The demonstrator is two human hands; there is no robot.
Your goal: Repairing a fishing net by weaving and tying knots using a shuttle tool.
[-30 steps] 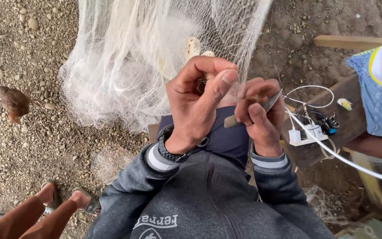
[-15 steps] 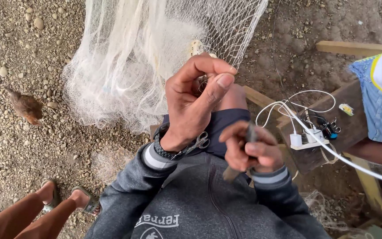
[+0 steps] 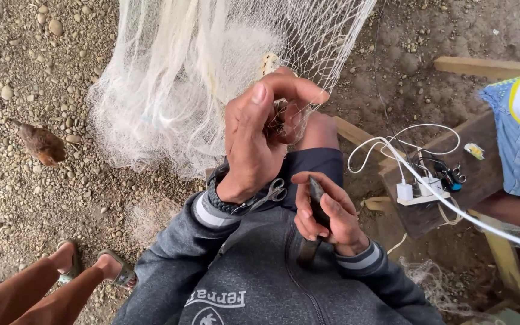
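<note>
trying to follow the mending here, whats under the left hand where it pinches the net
Under the left hand a pair of small scissors hangs at the wrist, above the dark trouser knee. The fingertips bunch the white net; whatever they pinch inside is covered.

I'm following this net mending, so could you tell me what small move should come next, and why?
Probably bring the right hand and its dark netting needle up to the left hand, since it pinches the white net while the needle sits low, apart from it.

I see fine, pale, translucent net (image 3: 170,90) mesh over rough, stony ground (image 3: 25,198), shiny metal scissors (image 3: 272,194), a matt grey knit sleeve (image 3: 170,265), weathered wooden boards (image 3: 482,174).
</note>
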